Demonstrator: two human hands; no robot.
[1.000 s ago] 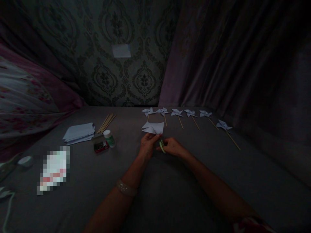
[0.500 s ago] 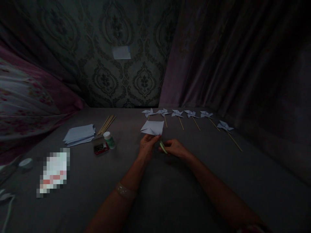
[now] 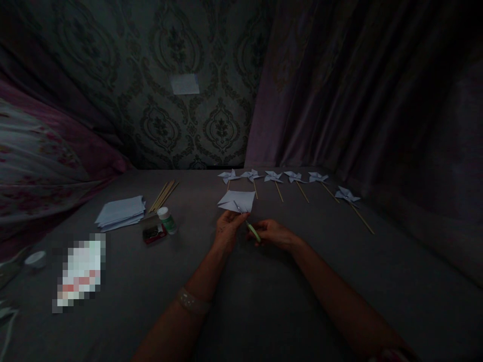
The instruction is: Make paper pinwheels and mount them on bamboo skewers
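Note:
My left hand [image 3: 227, 229] pinches the near corner of a folded white paper square [image 3: 237, 200] lying on the dark grey surface. My right hand [image 3: 272, 233] is closed round small green-handled scissors [image 3: 249, 225], whose blades point up and left into the paper's near edge. Both hands sit side by side in the middle of the view.
A row of several white paper pinwheels on wooden sticks [image 3: 277, 180] lies behind the hands. To the left lie a stack of white paper [image 3: 119, 212], a bundle of sticks [image 3: 163, 194], a small white bottle [image 3: 166, 220] and an open red box [image 3: 153, 233]. A tape roll [image 3: 34, 259] sits far left.
The scissors' blades have come forward out of my right hand and now reach into the paper's edge. My left hand has kept its pinch on the paper.

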